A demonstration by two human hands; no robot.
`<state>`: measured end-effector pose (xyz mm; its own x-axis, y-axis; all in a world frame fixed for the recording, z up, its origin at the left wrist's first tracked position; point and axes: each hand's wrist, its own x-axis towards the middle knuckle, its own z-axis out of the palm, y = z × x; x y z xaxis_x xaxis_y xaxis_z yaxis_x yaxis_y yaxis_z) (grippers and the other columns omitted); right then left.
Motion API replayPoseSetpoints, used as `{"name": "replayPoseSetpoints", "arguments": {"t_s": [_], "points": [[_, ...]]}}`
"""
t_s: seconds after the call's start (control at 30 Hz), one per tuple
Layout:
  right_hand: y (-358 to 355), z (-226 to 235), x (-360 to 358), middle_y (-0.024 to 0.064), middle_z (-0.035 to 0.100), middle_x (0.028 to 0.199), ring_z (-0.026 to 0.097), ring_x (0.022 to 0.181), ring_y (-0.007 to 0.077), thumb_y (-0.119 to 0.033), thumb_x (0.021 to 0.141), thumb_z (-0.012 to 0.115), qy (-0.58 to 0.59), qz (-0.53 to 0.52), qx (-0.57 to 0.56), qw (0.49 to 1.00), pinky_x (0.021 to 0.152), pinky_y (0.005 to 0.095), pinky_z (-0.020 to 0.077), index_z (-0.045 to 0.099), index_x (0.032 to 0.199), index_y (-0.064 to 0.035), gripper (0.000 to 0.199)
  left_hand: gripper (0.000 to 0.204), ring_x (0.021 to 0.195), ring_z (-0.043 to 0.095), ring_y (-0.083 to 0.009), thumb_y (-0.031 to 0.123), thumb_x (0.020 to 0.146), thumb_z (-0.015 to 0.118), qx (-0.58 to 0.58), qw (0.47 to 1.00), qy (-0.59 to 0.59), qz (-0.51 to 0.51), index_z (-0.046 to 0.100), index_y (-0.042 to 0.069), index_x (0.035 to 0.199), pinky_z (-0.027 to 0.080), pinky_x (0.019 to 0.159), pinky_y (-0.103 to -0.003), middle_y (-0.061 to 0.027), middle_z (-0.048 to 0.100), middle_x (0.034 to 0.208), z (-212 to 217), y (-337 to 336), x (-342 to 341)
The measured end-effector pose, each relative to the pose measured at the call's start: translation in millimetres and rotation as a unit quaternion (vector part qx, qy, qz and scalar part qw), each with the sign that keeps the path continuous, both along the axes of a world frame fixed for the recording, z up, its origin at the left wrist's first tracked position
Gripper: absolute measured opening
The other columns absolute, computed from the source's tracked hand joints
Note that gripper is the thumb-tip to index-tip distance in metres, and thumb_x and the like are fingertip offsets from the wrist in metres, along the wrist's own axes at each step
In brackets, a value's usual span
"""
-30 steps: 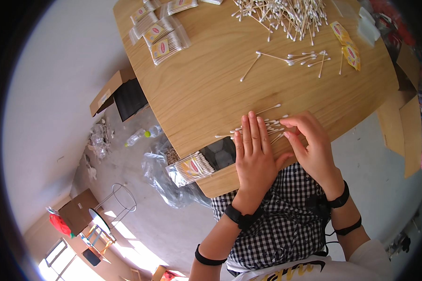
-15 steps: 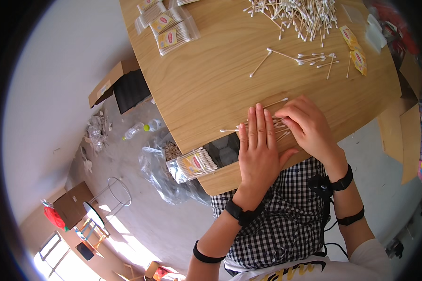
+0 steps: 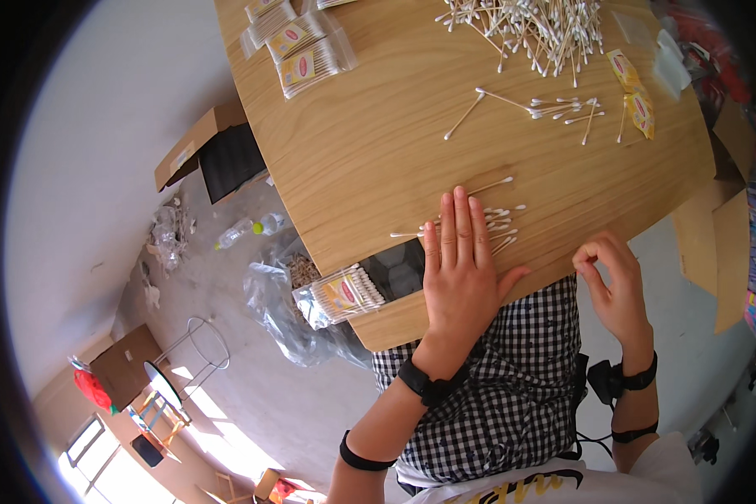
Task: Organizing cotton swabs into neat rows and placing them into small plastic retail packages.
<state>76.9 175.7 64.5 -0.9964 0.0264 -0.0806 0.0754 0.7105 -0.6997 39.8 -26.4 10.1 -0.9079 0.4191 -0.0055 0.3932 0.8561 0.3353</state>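
Cotton swabs (image 3: 501, 224), small group, head view: on the wooden table (image 3: 353, 151), near its front edge, partly covered by the left hand (image 3: 459, 273); white tips show to the right of the fingers, one to the left.

Left hand: laid flat over the swabs, palm down, fingers straight and close together, thumb spread to the side; not closed around anything. Black band at the wrist.

Right hand (image 3: 613, 273): near the table's front edge, apart from the group, fingers curled, thumb near the index finger. Whether anything is pinched there, cannot tell. Black band at this wrist also.

Filled packet (image 3: 344, 291), one: clear, swabs inside, yellow label; beside the dark recess (image 3: 397, 269) to the left of the left hand.

Filled packets (image 3: 307, 69), several: overlapping, far left of the table.

Swab heap (image 3: 554, 34), large: far side of the table.

Stray swabs (image 3: 567, 109), several: scattered between the heap and the left hand.

Yellow cards (image 3: 641, 115): right of the stray swabs.

Cardboard box (image 3: 197, 143), open: left of the table.
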Motion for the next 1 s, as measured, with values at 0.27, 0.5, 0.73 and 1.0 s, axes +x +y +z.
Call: {"name": "replayPoseSetpoints", "arguments": {"t_s": [0.27, 0.5, 0.73, 1.0], "points": [[58, -3, 91, 0.0107, 0.06, 0.083, 0.06, 0.081, 0.0285, 0.005, 0.078, 0.064, -0.264, 0.141, 0.245, 0.922, 0.068, 0.0411, 0.0479, 0.064, 0.094, -0.0033, 0.018, 0.104, 0.148, 0.021, -0.0379, 0.057, 0.08, 0.069, 0.032, 0.999, -0.011, -0.003, 0.025, -0.008, 0.149, 0.019, 0.117, -0.054, -0.0249, 0.025, 0.157, 22, 4, -1], [-5, 7, -26, 0.0122, 0.062, 0.109, 0.06, 0.095, 0.0307, 0.01, 0.082, 0.057, 0.12, 0.015, 0.052, 0.991, 0.078, 0.0381, 0.0512, 0.063, 0.113, -0.005, 0.035, 0.108, 0.148, 0.022, -0.0368, 0.066, 0.081, 0.059, -0.006, 1.0, 0.006, -0.022, 0.025, -0.011, 0.148, 0.021, 0.119, -0.049, -0.0252, 0.025, 0.157, -1, 8, -12], [-12, -42, -153, 0.0115, 0.062, 0.098, 0.058, 0.096, 0.0324, 0.01, 0.075, 0.059, 0.256, 0.048, 0.128, 0.957, 0.085, 0.0417, 0.0473, 0.061, 0.106, -0.0036, 0.034, 0.105, 0.147, 0.024, -0.0358, 0.067, 0.083, 0.054, -0.038, 0.998, 0.036, -0.024, 0.026, -0.011, 0.148, 0.022, 0.118, -0.048, -0.0248, 0.027, 0.156, 1, 19, -26], [-33, -60, -196, 0.0107, 0.06, 0.086, 0.058, 0.087, 0.0334, 0.013, 0.071, 0.056, 0.26, 0.056, 0.08, 0.961, 0.077, 0.0429, 0.0465, 0.058, 0.089, -0.0026, 0.025, 0.097, 0.147, 0.024, -0.0341, 0.063, 0.087, 0.053, -0.002, 1.0, 0.016, -0.009, 0.029, -0.009, 0.148, 0.021, 0.119, -0.048, -0.0219, 0.029, 0.157, -1, 18, -9]]}}
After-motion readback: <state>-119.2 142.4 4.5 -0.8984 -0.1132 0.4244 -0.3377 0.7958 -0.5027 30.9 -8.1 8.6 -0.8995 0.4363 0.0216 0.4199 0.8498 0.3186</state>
